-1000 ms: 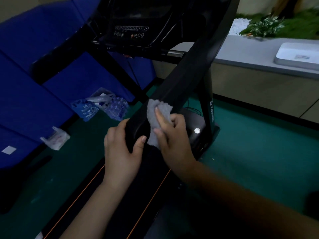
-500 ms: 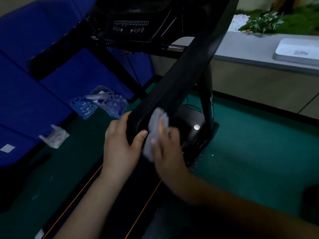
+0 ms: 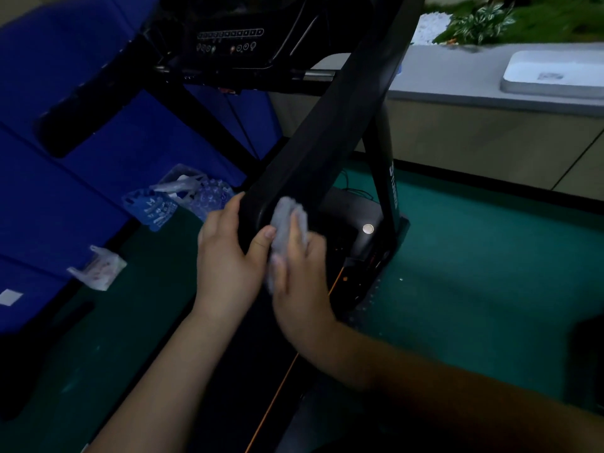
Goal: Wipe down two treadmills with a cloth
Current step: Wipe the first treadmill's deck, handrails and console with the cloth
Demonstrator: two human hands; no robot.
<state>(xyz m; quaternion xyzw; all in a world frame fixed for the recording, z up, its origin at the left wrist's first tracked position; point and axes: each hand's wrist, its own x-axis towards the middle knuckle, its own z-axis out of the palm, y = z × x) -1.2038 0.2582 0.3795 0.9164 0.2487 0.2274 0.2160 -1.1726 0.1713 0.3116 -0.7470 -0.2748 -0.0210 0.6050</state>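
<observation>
A black treadmill fills the middle of the head view, its handrail arm (image 3: 323, 138) sloping down toward me from the console (image 3: 228, 40). My left hand (image 3: 228, 256) grips the rounded lower end of that arm, thumb on its near face. My right hand (image 3: 300, 273) presses a pale grey cloth (image 3: 286, 220) against the right side of the same end, fingers straight over the cloth. The belt with orange stripes (image 3: 287, 371) runs below my forearms. Only one treadmill is in view.
Blue mats (image 3: 81, 152) stand along the left, with plastic bags (image 3: 176, 201) and a small white bag (image 3: 98, 268) on the green floor (image 3: 474, 273). A grey counter (image 3: 457, 73) with a white tray (image 3: 555, 71) and plants (image 3: 483, 21) runs at the right.
My right hand has slid the cloth down and round to the right side of the arm's end. The left hand has kept its grip.
</observation>
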